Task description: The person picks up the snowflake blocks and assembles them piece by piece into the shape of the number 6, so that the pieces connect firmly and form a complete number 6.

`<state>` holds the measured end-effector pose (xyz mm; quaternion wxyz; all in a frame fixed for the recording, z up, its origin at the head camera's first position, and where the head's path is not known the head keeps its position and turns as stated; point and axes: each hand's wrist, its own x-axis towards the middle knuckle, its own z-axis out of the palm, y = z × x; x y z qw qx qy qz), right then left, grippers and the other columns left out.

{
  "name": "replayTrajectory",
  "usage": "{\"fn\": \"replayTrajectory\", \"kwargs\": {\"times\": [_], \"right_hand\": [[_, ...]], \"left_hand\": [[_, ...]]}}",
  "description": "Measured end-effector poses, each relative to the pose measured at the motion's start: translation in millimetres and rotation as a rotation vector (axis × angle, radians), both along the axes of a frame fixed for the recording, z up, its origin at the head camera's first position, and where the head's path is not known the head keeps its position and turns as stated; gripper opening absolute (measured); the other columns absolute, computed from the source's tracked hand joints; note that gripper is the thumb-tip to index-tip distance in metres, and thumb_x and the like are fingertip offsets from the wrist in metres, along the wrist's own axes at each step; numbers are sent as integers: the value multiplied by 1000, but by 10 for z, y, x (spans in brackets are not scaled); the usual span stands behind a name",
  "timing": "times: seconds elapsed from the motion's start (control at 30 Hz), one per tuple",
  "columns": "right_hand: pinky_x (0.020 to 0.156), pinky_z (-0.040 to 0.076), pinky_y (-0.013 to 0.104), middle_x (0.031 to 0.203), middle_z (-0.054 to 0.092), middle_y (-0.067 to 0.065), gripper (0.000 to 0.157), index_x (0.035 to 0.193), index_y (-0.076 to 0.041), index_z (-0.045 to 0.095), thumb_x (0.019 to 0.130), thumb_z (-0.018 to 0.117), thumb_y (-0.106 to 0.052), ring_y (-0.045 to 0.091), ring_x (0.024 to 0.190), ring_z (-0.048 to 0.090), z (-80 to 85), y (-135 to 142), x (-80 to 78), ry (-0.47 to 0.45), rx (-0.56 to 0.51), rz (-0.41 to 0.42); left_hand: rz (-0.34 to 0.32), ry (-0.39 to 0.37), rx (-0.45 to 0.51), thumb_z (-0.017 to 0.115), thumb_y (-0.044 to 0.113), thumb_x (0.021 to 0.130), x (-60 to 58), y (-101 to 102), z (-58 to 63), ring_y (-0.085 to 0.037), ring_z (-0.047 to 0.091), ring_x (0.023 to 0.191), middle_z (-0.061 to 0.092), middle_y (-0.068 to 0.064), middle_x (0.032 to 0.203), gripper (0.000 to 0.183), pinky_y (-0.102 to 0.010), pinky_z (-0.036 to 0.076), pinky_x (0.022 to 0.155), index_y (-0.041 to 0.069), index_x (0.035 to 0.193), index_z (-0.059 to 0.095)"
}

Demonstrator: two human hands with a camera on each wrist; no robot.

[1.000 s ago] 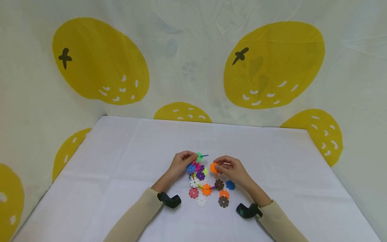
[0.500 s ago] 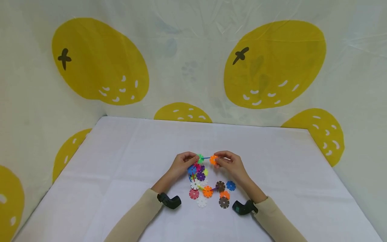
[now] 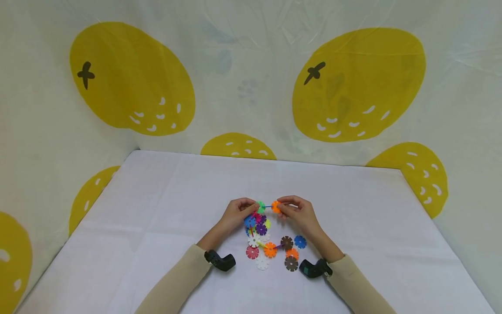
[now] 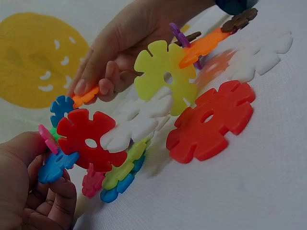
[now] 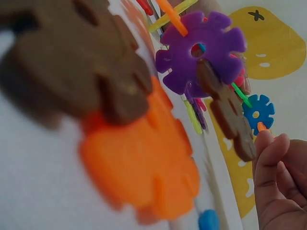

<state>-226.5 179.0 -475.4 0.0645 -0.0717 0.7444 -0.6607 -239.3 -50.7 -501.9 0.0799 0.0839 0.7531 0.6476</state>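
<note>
My left hand [image 3: 240, 211] pinches the upper end of a chain of slotted flower-shaped plastic discs, near a green disc [image 3: 261, 206]. Pink [image 4: 48, 139] and blue [image 4: 56, 165] discs are at its fingertips in the left wrist view. From the green disc a blue disc [image 5: 265, 106] points right, edge-on in the head view. Between thumb and fingers, my right hand [image 3: 301, 213] pinches an orange disc [image 3: 275, 206], which meets the blue disc's edge; how deep it sits is hidden. The chain curves down through a white disc [image 3: 253, 241] and an orange one to a brown disc [image 3: 286, 243].
Loose discs lie close by on the white-covered table [image 3: 176, 192]: red [image 3: 252, 252], white [image 3: 262, 263], brown [image 3: 291, 264] and blue [image 3: 300, 242], among several others. A patterned curtain [image 3: 243, 87] stands behind the table.
My right hand has moved up and slightly left, bringing the orange disc against the blue disc's edge. The left hand stays nearly in place, still gripping the chain.
</note>
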Motion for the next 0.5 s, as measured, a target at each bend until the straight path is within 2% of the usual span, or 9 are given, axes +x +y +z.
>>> {"fn": "replayTrajectory", "kwargs": {"times": [0.3, 0.5], "right_hand": [[70, 56, 24, 102, 69, 19, 26, 115, 6, 65, 92, 67, -7, 16, 71, 67, 28, -10, -61, 15, 85, 1], [70, 56, 25, 104, 68, 21, 26, 113, 6, 66, 91, 68, -8, 23, 73, 69, 87, 6, -49, 68, 135, 40]], "left_hand": [[-8, 23, 6, 67, 15, 93, -19, 1, 6, -8, 52, 67, 66, 0, 80, 24, -19, 43, 61, -7, 102, 69], [-26, -15, -24, 66, 18, 94, 2, -2, 28, -8, 54, 70, 69, -3, 85, 26, -20, 45, 64, -6, 103, 69]]}}
